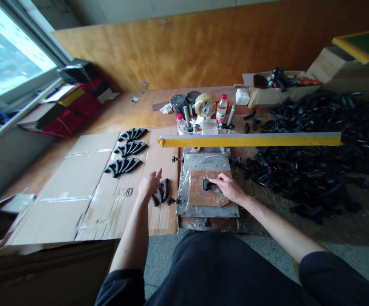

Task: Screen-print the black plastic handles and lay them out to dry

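Left hand (149,183): fingers spread, laid over curved black plastic handles (160,193) on flattened cardboard sheet (85,199) | Right hand (228,187): black plastic part (207,184) pinched on metal jig plate (203,163).

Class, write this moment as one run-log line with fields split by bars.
left hand: open, beside curved black parts on cardboard | right hand: on black part on metal jig plate | right: black parts pile

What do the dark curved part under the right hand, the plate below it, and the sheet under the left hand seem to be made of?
Curved part at the right hand: probably moulded plastic, matte black, like the pile beside it.
Plate: apparently metal, dull grey with scuffed reflections.
Sheet under the left hand: corrugated cardboard, plain brown, with fold creases and tape.
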A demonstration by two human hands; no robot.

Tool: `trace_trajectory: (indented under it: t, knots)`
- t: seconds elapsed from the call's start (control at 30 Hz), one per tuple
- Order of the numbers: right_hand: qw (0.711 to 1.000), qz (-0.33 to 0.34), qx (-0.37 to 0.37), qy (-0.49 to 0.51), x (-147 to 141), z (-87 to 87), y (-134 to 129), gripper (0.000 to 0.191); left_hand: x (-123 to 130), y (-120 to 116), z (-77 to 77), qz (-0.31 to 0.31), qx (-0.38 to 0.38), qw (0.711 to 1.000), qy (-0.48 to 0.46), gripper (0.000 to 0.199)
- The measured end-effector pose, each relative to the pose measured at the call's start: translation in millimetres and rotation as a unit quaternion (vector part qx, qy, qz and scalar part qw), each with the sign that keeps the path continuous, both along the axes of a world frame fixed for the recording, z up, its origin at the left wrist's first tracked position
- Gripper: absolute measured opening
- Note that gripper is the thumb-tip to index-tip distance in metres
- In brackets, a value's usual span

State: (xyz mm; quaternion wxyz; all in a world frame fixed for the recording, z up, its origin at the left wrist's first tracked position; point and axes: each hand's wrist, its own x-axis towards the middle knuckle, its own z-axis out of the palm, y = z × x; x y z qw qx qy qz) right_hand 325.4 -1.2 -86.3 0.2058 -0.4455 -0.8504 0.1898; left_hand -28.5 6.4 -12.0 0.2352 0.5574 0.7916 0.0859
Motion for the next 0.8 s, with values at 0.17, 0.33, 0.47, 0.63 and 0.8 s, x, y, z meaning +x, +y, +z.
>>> trace_trajectory:
  t: [0.17, 0.33, 0.47, 0.63, 0.8]
  knots:
    - [0.989, 0.009, 0.071, -0.133, -7, -3.9, -11, 0.045, 72, 25, 68.6, -0.014, 0.225, 0.930, -0.291, 0.053]
    - [0.991, 0.027, 0.094, -0.089, -15, 0.2, -5, 0.040, 116, 16, 110.9, -0.030, 0.293, 0.856, -0.425, 0.055]
    - [0.986, 0.118, 0.101, -0.056, -35, -7.4, 0, 0.059, 120, 4, 109.6, -0.022, 0.293, 0.858, -0.421, 0.059]
    - [0.980, 0.198, 0.010, 0.033, -17, 1.0, -9, 0.027, 118, -2, 101.2, -0.014, 0.290, 0.858, -0.424, 0.063]
    - [0.989, -0.064, -0.066, 0.116, 55, 10.7, 5, 0.026, 121, 2, 106.2, -0.011, 0.278, 0.858, -0.432, 0.063]
